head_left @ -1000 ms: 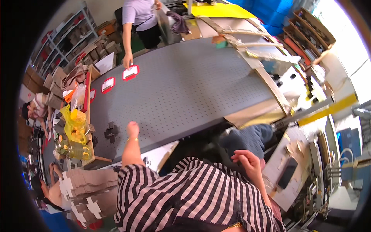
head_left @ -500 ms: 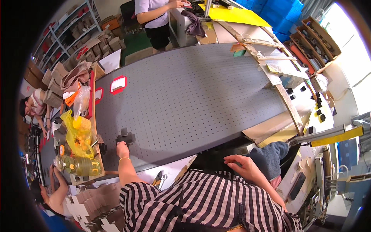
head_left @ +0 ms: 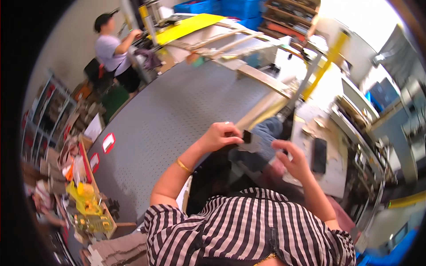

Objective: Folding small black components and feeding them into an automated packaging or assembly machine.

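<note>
My left hand (head_left: 223,136) pinches a small flat piece (head_left: 247,136), black at the top and greyish below, in front of my chest. Its outline is partly smeared, and my fingers cover one edge. Facing it from the right is my right hand (head_left: 293,160), thumb and fingers apart and nothing seen between them; a gap parts it from the piece. Behind both hands lies a blue-grey cloth (head_left: 262,133). The grey perforated table (head_left: 177,102) stretches away beyond my left arm. A dark cut-out piece (head_left: 114,207) lies at its near left edge.
Two red-edged white pieces (head_left: 108,142) lie at the table's left. A wooden-edged ledge there bears a yellow bag (head_left: 82,199) and a large bottle (head_left: 93,222). To the right, a bench (head_left: 333,177) holds a long black object (head_left: 319,155). Another person (head_left: 113,48) stands at the far left.
My left hand has left the near left of the table and come right, holding the piece. My right hand has risen slightly with its fingers turned toward it. The view has swung right.
</note>
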`<state>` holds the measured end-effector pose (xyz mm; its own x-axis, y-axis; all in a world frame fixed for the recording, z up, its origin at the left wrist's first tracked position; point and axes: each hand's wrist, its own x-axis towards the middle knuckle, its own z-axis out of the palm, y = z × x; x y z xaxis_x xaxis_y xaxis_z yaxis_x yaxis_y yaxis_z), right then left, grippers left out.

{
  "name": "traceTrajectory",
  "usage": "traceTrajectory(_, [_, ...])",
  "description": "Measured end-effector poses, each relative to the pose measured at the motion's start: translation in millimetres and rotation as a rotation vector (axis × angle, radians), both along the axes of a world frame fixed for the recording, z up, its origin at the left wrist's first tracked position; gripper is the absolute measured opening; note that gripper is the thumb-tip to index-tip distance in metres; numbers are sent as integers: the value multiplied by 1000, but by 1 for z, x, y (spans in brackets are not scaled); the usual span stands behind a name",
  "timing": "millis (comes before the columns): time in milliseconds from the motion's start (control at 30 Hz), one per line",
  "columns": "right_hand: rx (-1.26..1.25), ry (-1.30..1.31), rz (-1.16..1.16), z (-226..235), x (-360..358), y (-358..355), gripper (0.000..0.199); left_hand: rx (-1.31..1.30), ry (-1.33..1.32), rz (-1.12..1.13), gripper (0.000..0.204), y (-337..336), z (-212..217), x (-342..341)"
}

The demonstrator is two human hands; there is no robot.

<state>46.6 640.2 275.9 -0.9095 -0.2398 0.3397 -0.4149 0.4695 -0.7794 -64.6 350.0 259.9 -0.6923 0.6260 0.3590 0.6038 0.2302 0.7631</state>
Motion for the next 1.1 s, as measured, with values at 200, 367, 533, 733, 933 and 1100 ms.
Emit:
traceTrajectory(200, [54,141,-189,24,76,117,31,12,190,-490,15,199,67,40])
traceTrajectory(367, [-124,-22,-325,17,140,202,32,-40,74,-687,13,309,88,76])
traceTrajectory(533, [-263,-53,-474,21,166,267,37,-166,77,-830,20,396,94,80])
traceTrajectory(733, [82,218,-669,33,143,349,50,-36,227,-737,38,488,66,61])
traceTrajectory(933, [-143,93,-636,48,73,483,56,-8,-153,-625,53,613,85,0])
traceTrajectory(1100, [-409,79,-589,52,3,584,58,140,-197,-585,65,710,96,-65])
